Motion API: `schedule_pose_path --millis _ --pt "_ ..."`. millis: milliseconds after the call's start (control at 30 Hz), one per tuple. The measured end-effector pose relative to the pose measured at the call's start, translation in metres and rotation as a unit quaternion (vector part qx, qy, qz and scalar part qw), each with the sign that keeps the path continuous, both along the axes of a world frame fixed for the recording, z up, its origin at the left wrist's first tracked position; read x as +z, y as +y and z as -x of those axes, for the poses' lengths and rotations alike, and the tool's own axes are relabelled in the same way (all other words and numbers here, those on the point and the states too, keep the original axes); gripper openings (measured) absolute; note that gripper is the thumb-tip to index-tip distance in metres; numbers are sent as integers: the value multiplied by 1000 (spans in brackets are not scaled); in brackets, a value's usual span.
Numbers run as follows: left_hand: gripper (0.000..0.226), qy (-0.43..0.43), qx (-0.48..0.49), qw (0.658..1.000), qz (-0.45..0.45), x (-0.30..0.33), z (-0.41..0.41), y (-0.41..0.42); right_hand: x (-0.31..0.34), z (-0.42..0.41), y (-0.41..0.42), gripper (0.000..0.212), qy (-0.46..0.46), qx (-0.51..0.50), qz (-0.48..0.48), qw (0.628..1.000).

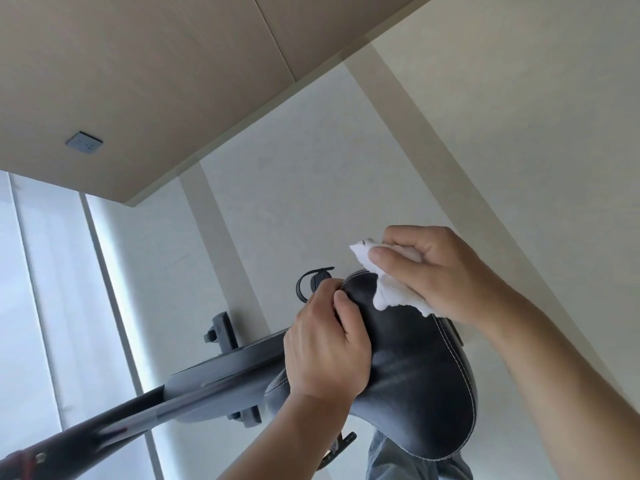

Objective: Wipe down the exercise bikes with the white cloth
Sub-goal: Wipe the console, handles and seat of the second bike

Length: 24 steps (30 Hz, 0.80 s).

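Observation:
A black exercise-bike saddle (419, 382) with white stitching fills the lower middle of the view. My left hand (325, 351) grips its narrow front end, fingers curled over the edge. My right hand (446, 271) holds a crumpled white cloth (391, 289) and presses it on the saddle's top near the nose. The grey bike frame (207, 386) runs down to the lower left, with a pedal and strap (311, 282) just beyond my left hand.
Pale floor tiles (311, 168) with beige strips lie below the bike. A wood-panelled wall (156, 81) with a grey socket (84, 143) stands behind. A bright window or curtain (41, 289) is at the left. My trouser leg (401, 459) shows under the saddle.

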<state>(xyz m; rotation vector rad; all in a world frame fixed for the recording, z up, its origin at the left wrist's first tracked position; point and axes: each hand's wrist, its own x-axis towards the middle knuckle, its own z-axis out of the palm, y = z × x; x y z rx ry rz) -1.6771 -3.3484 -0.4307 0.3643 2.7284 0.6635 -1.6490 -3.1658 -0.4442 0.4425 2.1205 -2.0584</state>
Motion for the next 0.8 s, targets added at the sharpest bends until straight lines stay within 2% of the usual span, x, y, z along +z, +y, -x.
schedule_pose_path --millis 167,233,333,433,533,600,700,800 --pt "37 -6 6 1000 3 0 1 1 12 -25 -13 35 47 -74 -145 986" --pt "38 -6 13 1000 6 0 1 0 15 -4 -17 41 35 -46 -161 985" --pt "32 -16 26 999 10 4 0 2 14 36 -16 54 -22 51 -130 990" --pt "31 -20 41 999 9 7 -2 3 8 52 -13 51 -43 100 -50 993" --pt "34 -15 44 999 8 5 -4 3 3 26 -11 54 -8 28 -30 999" --pt "34 -10 43 999 8 5 -4 3 0 -6 -13 46 23 -39 -23 999" --pt "36 -4 41 999 5 4 -3 4 3 -45 -23 37 64 -137 -81 985" --pt "36 -2 43 999 5 4 -2 4 9 -43 -32 43 70 -168 -116 976"
